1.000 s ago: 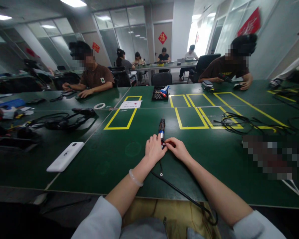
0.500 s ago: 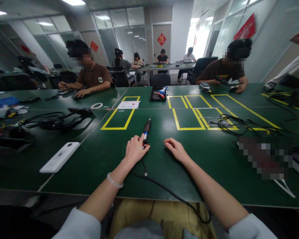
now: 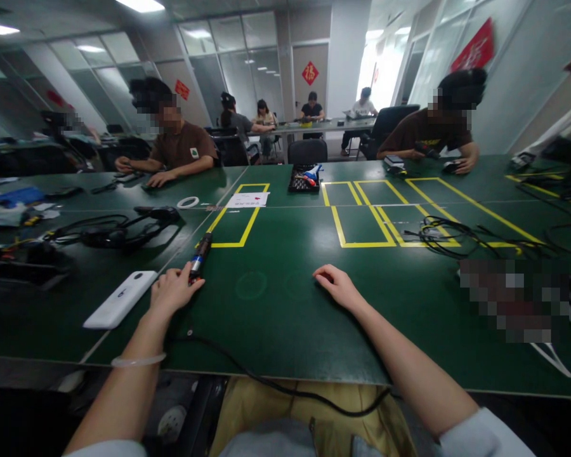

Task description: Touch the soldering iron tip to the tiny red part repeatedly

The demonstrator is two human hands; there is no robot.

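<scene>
My left hand (image 3: 174, 292) lies over the rear end of an electric screwdriver (image 3: 200, 255), fingers closed round it. The tool has a dark body with a blue and silver band, and it lies low over the table with its front end pointing away from me, at the corner of a yellow-taped outline (image 3: 228, 245). A black cord (image 3: 266, 383) hangs across the table's front edge. My right hand (image 3: 337, 287) rests on the green table (image 3: 276, 330), holding nothing, its fingers loosely bent and a small gap showing by the thumb.
A white box-like device (image 3: 120, 299) lies left of my left hand. Behind it is a black headset-like item with cables (image 3: 124, 228). A black tray (image 3: 304, 178) with tools stands at the back middle. Tangled black cables (image 3: 450, 235) lie right. Two people sit across the table.
My left hand has moved left with the electric screwdriver, from the middle to the left taped outline. The cord has followed it. My right hand has stayed in place.
</scene>
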